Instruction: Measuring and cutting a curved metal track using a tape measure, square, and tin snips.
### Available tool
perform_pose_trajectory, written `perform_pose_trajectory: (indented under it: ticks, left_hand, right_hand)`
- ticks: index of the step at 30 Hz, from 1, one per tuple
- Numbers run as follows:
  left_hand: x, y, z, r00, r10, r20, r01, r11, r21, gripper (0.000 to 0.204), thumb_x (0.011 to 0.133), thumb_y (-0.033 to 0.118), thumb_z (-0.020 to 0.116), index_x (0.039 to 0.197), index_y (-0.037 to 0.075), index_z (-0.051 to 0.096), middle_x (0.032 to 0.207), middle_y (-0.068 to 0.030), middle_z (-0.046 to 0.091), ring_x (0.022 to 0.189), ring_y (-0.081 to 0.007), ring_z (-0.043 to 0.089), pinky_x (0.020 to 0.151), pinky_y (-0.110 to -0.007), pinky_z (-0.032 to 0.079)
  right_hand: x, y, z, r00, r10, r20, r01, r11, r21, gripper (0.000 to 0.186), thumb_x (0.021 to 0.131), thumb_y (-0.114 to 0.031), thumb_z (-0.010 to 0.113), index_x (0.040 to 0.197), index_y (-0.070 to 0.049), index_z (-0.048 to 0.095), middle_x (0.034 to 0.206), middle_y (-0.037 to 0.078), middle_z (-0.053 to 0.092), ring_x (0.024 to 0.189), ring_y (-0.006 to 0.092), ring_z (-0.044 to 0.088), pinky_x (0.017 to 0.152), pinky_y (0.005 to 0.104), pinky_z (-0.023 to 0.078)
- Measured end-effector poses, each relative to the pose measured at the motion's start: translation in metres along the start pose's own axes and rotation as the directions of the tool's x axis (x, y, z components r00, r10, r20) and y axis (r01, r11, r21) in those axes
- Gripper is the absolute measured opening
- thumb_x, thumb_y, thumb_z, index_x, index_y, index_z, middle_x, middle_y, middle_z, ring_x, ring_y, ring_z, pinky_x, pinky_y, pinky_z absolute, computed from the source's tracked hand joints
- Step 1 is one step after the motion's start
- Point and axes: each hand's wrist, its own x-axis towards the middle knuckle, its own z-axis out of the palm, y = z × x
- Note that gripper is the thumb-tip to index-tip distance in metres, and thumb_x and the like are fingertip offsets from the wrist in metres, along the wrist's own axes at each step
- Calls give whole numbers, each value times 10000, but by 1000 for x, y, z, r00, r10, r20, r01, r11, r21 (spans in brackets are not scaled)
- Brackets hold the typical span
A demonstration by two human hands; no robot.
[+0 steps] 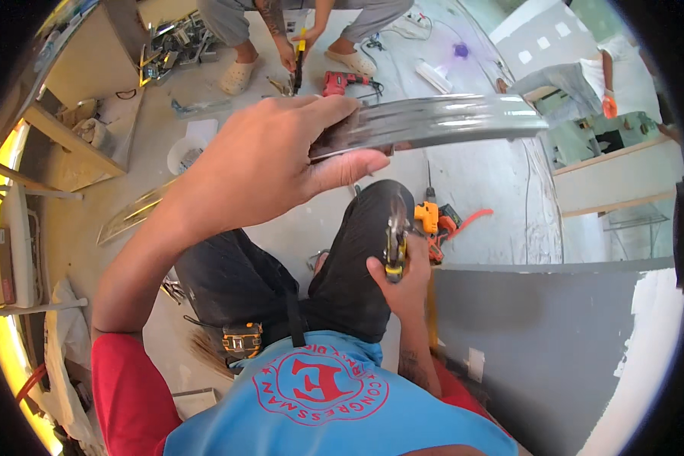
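Observation:
A shiny galvanized metal channel (463, 121) extends to the right from my left hand (258, 152), high in front of my body. Fingers on top and thumb below clamp its left end. My right hand (406, 277) is lower, by my right knee, wrapped round a pair of snips (394, 247) with black and yellow handles. The metal jaws point upward and are smeared by motion, apart from the channel. A tape measure (242, 340) is clipped at my waist.
A co-worker's hands (289, 57) hold a yellow-black tool ahead, beside a red corded drill (344, 82). An orange cordless drill (428, 217) lies past my right knee. A grey panel (524, 327) stands close on the right. Metal offcuts (178, 49) lie far left.

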Motion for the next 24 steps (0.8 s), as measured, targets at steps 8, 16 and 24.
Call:
perform_pose_trajectory:
  ticks: [8,16,24]
  left_hand:
    - [-7,3,-8,995,84,-46,-77,987,140,618,844,403,866,1286,19,666,940,-139,664,784,-305,684,722,-394,552]
    - [-73,-30,-4,959,135,248,-167,979,113,667,759,198,889,1375,116,648,1063,-90,635,1055,-281,643,994,-437,496]
    - [-244,-81,30,891,-298,344,171,919,354,633,820,338,840,1429,265,681,1142,-69,565,1204,-259,537,1173,-547,280]
  right_hand:
    - [-19,19,3,837,540,-89,-472,795,380,578,821,-254,950,1261,37,714,1083,74,764,1020,169,696,951,317,526]
    - [-19,67,-39,754,644,132,-633,658,409,336,862,-239,907,1068,-21,757,953,-12,710,881,130,647,838,295,510]
    - [-19,65,-28,779,626,-34,-602,763,237,330,903,-276,879,1065,-17,754,841,-11,679,751,83,610,689,278,499]
